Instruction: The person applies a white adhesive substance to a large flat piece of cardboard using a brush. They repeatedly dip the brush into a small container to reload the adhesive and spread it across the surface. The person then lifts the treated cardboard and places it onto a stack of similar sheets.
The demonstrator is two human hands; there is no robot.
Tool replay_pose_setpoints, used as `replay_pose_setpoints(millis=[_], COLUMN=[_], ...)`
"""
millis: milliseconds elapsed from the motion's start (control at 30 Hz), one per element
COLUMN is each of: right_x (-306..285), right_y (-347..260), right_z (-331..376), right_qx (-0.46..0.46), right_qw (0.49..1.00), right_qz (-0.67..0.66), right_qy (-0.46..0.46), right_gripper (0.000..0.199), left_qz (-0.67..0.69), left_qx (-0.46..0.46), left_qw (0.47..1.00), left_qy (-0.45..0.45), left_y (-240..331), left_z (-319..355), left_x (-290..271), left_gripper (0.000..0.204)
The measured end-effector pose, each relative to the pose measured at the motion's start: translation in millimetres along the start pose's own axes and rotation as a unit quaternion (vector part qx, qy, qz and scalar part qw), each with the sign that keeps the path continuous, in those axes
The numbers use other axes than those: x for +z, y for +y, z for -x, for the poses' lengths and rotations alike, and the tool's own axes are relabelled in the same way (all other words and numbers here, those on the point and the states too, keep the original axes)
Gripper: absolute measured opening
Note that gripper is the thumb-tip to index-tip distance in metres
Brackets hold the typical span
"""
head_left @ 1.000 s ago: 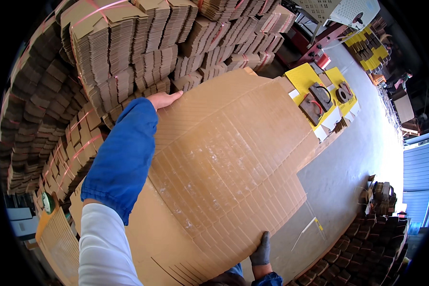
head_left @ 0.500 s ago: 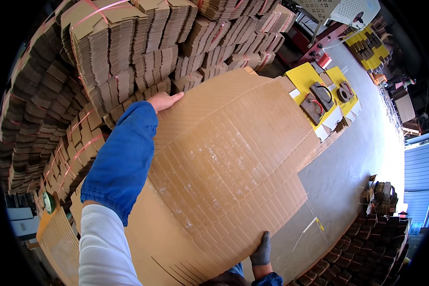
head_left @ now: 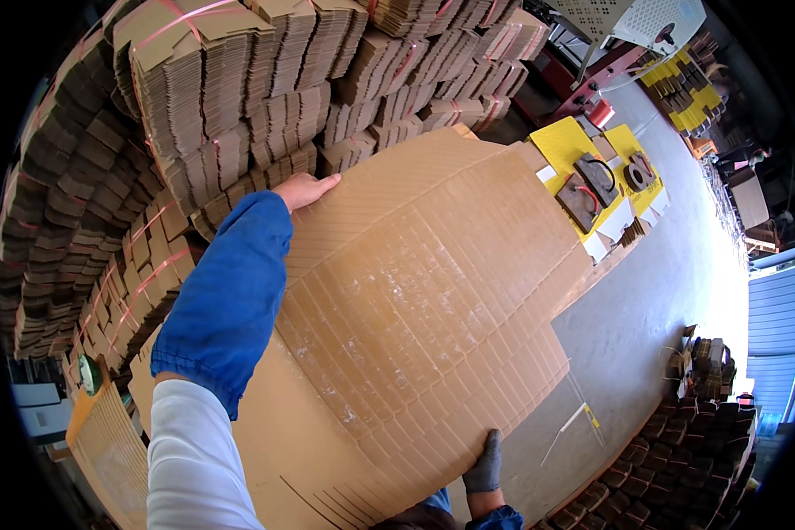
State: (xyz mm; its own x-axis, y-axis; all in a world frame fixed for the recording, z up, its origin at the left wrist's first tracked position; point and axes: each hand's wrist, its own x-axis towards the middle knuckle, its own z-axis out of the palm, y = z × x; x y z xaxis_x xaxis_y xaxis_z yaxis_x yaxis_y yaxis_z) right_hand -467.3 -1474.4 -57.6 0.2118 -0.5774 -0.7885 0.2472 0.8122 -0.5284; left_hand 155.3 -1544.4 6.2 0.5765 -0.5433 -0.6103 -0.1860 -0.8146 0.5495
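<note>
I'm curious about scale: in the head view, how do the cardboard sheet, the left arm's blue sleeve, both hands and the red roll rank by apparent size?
1. Cardboard sheet
2. Blue sleeve
3. Left hand and right hand, too alike to rank
4. Red roll, farther off, so its true size is unsure

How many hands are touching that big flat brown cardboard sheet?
2: the bare left hand at the upper-left edge of the brown cardboard sheet, and the grey-gloved right hand at its lower edge. Some fingers are hidden.
</note>
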Motion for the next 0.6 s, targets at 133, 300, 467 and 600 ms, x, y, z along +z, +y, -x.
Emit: replay_pose_setpoints(millis=[133, 300, 467, 600], right_x=[-3.2, -5.0, -10.9, -36.2], right_y=[0.1, 1.7, 7.8, 32.0], right_z=[-0.1, -0.9, 3.1, 14.8], right_qx=[0.0, -0.007, -0.012, -0.012], right_qw=[1.0, 1.0, 1.0, 0.997], right_qz=[-0.002, 0.003, 0.011, 0.058], right_qy=[-0.001, -0.007, -0.023, -0.047], right_gripper=[0.058, 0.058, 0.066, 0.068], left_qz=[-0.01, -0.029, 0.065, 0.145], left_qx=[0.006, -0.002, 0.012, -0.035], left_qw=[1.0, 0.999, 0.998, 0.983], left_qy=[0.007, -0.038, -0.01, -0.108], left_y=[6.6, -1.0, -25.4, -23.7], left_z=[7.3, -5.5, -21.0, -17.5], left_x=[3.1, -4.8, -10.0, -18.9], left_gripper=[0.081, 0.075, 0.072, 0.068])
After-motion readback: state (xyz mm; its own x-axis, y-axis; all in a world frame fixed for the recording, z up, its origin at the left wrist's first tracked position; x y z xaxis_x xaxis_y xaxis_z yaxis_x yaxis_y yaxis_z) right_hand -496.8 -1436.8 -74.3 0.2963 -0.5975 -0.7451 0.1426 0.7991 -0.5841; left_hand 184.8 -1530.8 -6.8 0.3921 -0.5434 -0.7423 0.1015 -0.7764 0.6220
